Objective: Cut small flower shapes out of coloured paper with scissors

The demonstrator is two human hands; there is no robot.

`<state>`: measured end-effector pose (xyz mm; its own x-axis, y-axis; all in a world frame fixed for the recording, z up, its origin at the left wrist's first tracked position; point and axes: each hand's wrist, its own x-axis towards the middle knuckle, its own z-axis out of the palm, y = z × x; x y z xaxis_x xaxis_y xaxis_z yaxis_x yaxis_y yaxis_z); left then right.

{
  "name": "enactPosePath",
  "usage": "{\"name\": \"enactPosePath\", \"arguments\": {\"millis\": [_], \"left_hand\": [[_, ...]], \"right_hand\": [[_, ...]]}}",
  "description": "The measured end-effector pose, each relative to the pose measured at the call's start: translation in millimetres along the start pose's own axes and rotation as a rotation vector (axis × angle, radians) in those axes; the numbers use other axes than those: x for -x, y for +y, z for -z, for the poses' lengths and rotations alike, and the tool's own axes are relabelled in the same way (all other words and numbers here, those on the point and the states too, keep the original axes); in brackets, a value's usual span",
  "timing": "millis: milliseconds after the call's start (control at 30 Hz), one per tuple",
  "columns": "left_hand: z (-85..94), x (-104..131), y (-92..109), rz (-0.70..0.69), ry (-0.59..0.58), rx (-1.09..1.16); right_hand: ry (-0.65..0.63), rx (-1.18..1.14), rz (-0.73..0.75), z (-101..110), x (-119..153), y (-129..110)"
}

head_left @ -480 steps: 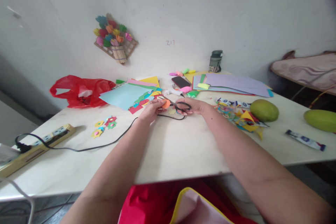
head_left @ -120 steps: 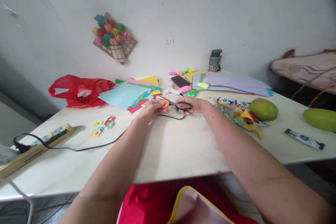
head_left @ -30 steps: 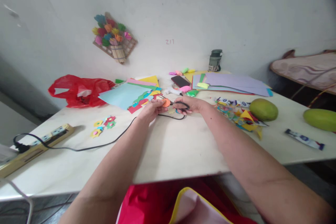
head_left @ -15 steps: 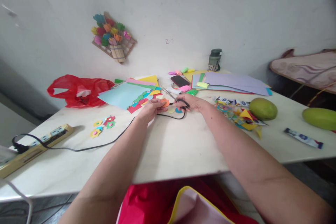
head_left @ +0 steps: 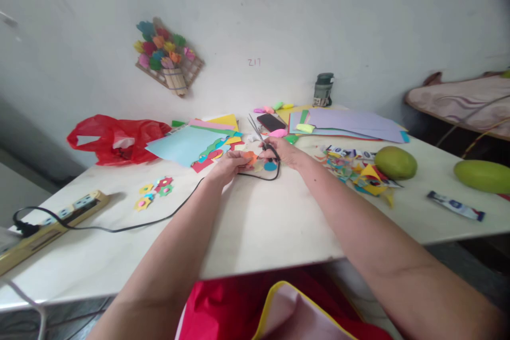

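Pinched in the fingers of my left hand is a small orange paper piece. My right hand is closed around the dark handles of a pair of scissors, whose blades point up and away from the orange piece. Beneath my hands, a blue paper circle lies on the table beside a black cable. Several coloured paper cut-outs are just beyond my left hand. Paper flowers with contrasting centres rest on the table to the left.
Coloured sheets and a red plastic bag are at the back left. A phone and more sheets lie behind. Paper scraps, green fruit and a tube are at right; a power strip is at left.
My right hand has turned, so the scissors' blades point more steeply upward. The blue circle shows more fully. My left hand still pinches the orange piece.
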<state>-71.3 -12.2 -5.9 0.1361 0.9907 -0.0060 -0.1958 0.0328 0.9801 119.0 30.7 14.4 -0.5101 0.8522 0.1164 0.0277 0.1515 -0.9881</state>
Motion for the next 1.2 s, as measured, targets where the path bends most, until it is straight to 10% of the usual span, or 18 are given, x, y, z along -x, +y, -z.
{"name": "enactPosePath", "arguments": {"millis": [700,1200], "left_hand": [[-3.7,-2,-3,-0.043,0.034,0.043],[1.9,0,-2,-0.121,0.086,0.027]], "right_hand": [[0.127,0.014,0.013,-19,0,-6],[-0.227,0.169,-0.08,12,3,0]]}}
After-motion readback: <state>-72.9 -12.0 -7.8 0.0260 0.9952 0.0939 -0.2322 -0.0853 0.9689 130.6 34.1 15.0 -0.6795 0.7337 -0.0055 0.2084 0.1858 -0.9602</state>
